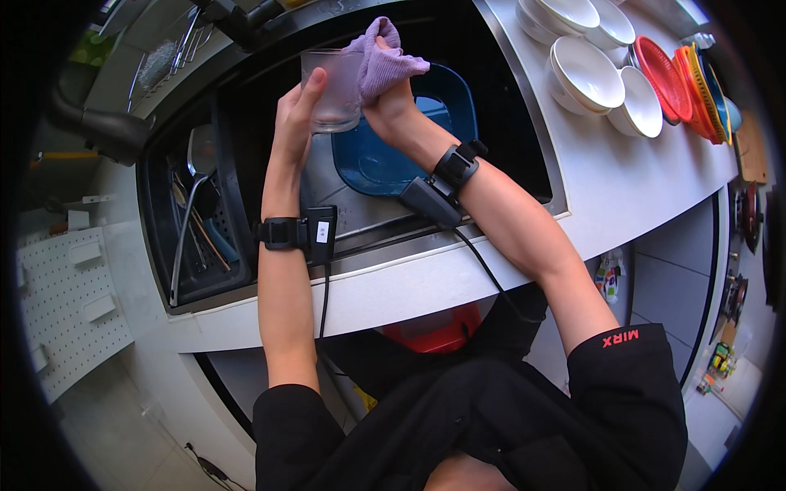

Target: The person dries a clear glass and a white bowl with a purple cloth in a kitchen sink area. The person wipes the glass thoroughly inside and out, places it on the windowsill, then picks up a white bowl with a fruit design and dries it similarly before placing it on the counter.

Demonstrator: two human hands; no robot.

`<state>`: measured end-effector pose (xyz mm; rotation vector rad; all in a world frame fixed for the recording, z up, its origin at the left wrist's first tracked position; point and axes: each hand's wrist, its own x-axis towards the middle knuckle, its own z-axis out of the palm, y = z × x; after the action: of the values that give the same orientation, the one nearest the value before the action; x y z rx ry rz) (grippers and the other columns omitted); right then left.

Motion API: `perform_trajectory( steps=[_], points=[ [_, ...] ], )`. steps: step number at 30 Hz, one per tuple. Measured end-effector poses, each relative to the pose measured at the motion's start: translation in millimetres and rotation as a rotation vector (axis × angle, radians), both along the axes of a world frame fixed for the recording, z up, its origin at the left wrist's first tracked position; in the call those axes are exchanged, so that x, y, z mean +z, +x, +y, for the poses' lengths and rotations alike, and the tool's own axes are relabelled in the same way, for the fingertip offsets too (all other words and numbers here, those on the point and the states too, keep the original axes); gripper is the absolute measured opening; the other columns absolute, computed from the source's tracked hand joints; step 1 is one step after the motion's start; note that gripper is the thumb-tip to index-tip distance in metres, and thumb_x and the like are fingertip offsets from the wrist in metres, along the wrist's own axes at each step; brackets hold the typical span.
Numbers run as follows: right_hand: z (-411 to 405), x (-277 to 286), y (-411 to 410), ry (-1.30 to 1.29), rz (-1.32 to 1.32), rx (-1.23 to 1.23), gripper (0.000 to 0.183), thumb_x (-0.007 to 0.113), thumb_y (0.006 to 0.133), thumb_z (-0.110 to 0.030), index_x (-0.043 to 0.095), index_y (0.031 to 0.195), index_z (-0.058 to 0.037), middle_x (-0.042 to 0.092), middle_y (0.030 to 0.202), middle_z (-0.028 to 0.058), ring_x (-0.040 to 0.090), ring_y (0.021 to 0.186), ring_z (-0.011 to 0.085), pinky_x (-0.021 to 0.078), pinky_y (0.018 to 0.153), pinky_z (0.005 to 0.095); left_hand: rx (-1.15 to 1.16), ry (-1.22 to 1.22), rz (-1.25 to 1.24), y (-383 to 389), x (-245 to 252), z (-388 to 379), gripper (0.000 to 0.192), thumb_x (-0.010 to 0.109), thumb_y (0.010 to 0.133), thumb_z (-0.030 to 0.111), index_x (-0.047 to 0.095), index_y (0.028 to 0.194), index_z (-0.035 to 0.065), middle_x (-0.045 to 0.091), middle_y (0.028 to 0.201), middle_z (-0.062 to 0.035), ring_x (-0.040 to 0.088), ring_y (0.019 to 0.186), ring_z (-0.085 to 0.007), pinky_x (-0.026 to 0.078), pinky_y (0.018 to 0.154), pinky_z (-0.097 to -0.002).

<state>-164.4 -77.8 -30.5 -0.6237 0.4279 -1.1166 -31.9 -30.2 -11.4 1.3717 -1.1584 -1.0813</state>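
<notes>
My left hand (295, 113) grips a clear drinking glass (334, 92) above the sink, with the thumb laid along its near side. A purple ribbed cloth (390, 70) is bunched in my right hand (393, 113), pressed against the right side of the glass. The cloth hides most of my right fingers. Below my hands a dark blue plastic basin (368, 166) stands in the black sink (319, 166); what looks like water shines inside it.
A black side tray (230, 270) at the left holds a metal spatula (195, 166) and other utensils. White bowls (586, 73) and coloured plastic baskets (663, 80) stand on the white counter (614, 178) at the right. A black faucet (236, 24) is at the back. Cables hang from both wrist devices.
</notes>
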Motion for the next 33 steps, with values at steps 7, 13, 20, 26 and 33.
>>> perform_trajectory(
  steps=[7, 13, 20, 26, 33],
  points=[
    [1.2, 1.8, 0.1, 0.001, 0.078, 0.002, 0.05, 0.051, 0.09, -0.054, 0.047, 0.122, -0.0162, 0.05, 0.115, 0.0039, 0.046, 0.109, 0.0185, 0.0369, 0.094, 0.0337, 0.177, -0.012, -0.15, -7.0, 1.5, -1.0, 0.078, 0.042, 0.083, 0.072, 0.055, 0.118, 0.0038, 0.06, 0.108, -0.0125, 0.057, 0.104, -0.0218, 0.042, 0.093, -0.0333],
    [0.3, 4.4, 0.6, 0.024, 0.13, -0.034, 0.052, 0.044, 0.093, -0.051, 0.04, 0.129, -0.0127, 0.048, 0.123, 0.011, 0.046, 0.113, 0.0221, 0.0364, 0.097, 0.0379, 0.146, -0.122, -0.255, -6.1, -2.4, 0.3, 0.066, 0.066, 0.078, 0.057, 0.058, 0.112, 0.0006, 0.063, 0.101, -0.0123, 0.06, 0.098, -0.0204, 0.046, 0.087, -0.0317],
    [-31.2, 12.1, -17.0, 0.177, -0.465, -0.058, 0.048, 0.038, 0.093, -0.052, 0.05, 0.109, -0.0084, 0.057, 0.104, 0.0125, 0.055, 0.1, 0.0304, 0.0437, 0.092, 0.0442, 0.02, -0.085, 0.422, 14.3, 9.6, 7.1, 0.069, 0.058, 0.079, 0.06, 0.053, 0.119, 0.0034, 0.061, 0.108, -0.0175, 0.06, 0.103, -0.0263, 0.056, 0.077, -0.0389],
    [-28.0, 1.2, -19.6, 0.099, -0.294, 0.092, 0.07, 0.025, 0.093, -0.06, 0.036, 0.133, -0.0041, 0.041, 0.136, 0.0202, 0.036, 0.131, 0.0326, 0.0262, 0.111, 0.046, -0.141, -0.08, 0.872, 17.7, 9.0, 3.7, 0.074, 0.05, 0.085, 0.059, 0.043, 0.132, 0.0022, 0.053, 0.123, -0.0217, 0.055, 0.112, -0.032, 0.054, 0.08, -0.0461],
    [-12.2, 0.3, -4.7, 0.173, -0.261, 0.056, 0.057, 0.034, 0.093, -0.058, 0.041, 0.13, -0.0154, 0.048, 0.128, 0.0113, 0.045, 0.122, 0.0279, 0.0318, 0.107, 0.0451, 0.145, 0.024, 0.522, 10.0, 4.5, -2.6, 0.058, 0.041, 0.094, 0.05, 0.043, 0.13, 0.0035, 0.053, 0.124, -0.0199, 0.053, 0.115, -0.0312, 0.046, 0.094, -0.05]
  ],
)
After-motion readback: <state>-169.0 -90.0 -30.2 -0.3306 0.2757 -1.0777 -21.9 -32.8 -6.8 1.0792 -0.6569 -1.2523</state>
